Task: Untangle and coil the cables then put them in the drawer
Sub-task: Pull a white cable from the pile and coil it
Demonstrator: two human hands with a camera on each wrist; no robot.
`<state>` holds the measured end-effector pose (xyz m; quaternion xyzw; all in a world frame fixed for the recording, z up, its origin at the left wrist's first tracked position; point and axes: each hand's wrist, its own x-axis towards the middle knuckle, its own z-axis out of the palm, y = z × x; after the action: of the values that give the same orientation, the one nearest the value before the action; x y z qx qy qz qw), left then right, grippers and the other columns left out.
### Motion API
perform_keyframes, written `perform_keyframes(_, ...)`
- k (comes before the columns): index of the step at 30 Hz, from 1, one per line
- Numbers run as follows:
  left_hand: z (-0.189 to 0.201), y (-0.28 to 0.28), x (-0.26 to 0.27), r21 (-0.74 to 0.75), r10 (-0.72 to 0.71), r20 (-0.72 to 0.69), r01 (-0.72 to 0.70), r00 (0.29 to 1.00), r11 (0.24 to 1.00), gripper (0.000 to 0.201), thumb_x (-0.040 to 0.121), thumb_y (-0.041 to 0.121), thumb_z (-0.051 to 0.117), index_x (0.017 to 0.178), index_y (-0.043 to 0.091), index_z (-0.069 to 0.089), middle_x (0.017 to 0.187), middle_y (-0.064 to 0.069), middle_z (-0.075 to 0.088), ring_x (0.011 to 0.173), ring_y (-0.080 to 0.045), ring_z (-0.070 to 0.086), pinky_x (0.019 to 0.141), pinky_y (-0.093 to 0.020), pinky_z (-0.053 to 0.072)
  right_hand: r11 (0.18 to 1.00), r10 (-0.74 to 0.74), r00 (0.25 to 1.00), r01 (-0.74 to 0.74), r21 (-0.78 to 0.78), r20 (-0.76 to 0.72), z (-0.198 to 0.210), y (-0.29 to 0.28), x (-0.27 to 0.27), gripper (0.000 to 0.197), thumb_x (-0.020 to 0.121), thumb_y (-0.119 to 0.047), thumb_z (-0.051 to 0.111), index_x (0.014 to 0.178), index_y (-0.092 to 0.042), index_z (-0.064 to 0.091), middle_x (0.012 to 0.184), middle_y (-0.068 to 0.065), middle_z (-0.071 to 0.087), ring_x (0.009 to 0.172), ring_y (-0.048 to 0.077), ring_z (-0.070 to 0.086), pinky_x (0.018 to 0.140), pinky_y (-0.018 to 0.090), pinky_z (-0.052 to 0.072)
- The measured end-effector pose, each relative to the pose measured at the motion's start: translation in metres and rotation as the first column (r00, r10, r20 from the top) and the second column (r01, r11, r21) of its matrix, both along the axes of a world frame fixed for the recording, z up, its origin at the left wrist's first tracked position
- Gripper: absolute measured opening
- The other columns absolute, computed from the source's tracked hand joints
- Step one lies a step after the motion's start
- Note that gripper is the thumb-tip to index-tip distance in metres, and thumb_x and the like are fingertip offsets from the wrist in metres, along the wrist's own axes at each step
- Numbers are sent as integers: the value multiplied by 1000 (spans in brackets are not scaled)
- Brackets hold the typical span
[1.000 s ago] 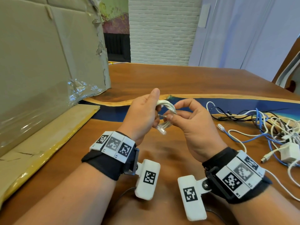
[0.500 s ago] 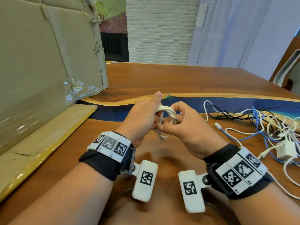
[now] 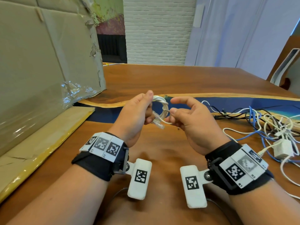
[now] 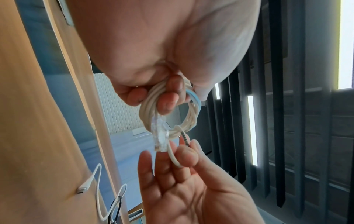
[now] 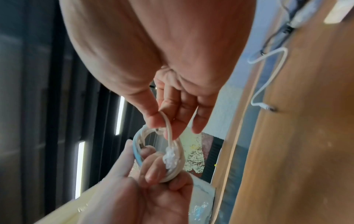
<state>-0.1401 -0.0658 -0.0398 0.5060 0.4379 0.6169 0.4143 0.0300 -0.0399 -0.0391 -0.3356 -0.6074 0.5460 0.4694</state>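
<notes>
A small coil of white network cable hangs above the wooden table, in the middle of the head view. My left hand grips the coil's left side with fingers curled through it. A clear plug hangs below the coil. My right hand pinches a loose white strand at the coil's right side between thumb and fingers, with the index finger raised. The left wrist view shows the coil, the plug and a thin striped tie. The right wrist view shows the pinched strand. No drawer is in view.
A tangle of white, blue and black cables with a white adapter lies on the table at the right. A large cardboard box stands at the left, its flap lying flat on the table.
My right hand has loosened from round the coil: its index finger has lifted and it now pinches only a strand. The coil shows more plainly between the hands.
</notes>
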Motion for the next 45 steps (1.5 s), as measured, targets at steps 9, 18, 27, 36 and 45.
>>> perform_keyframes(9, 2, -2, 4, 37, 21, 21, -22, 1000, 999, 36, 108, 37, 42, 80, 15, 45, 54, 9, 30, 52, -12, 31, 53, -24, 35, 999, 40, 997, -43, 34, 66, 5, -1, 2, 16, 108, -8, 45, 121, -14, 52, 61, 0, 37, 48, 13, 25, 47, 32, 22)
perform_keyframes(18, 17, -8, -1, -21, -84, 461, 106, 884, 994, 42, 109, 48, 34, 79, 19, 43, 59, 5, 20, 51, -12, 28, 57, -25, 33, 954, -44, 947, -55, 294, 318, 4, 0, 7, 8, 95, -14, 70, 99, -17, 78, 86, 0, 79, 80, 7, 72, 73, 17, 53)
perform_keyframes(27, 11, -7, 7, -23, -123, 605, 172, 787, 985, 44, 108, 49, 34, 78, 18, 45, 60, 3, 19, 50, -13, 34, 60, -28, 34, 987, -86, 992, 73, 143, 93, -8, -5, -10, 11, 91, -15, 75, 100, -12, 82, 91, 6, 80, 92, 22, 76, 88, 43, 63)
perform_keyframes(36, 12, -7, 9, -25, -83, 465, 107, 881, 994, 39, 108, 47, 36, 83, 17, 43, 62, 0, 22, 53, -16, 42, 63, -31, 45, 999, -9, 993, 14, 37, -120, -12, -14, -20, 36, 83, -1, 78, 114, -17, 69, 98, 6, 81, 96, 16, 76, 89, 29, 60)
perform_keyframes(45, 6, -7, 2, 97, -90, 90, 81, 992, 992, 15, 102, 28, 54, 101, 14, 58, 68, 8, 62, 78, -16, 66, 65, -27, 51, 990, -127, 983, 134, 44, -129, -16, -9, -23, 25, 85, -5, 80, 109, -7, 73, 96, 11, 80, 91, 23, 76, 86, 38, 61)
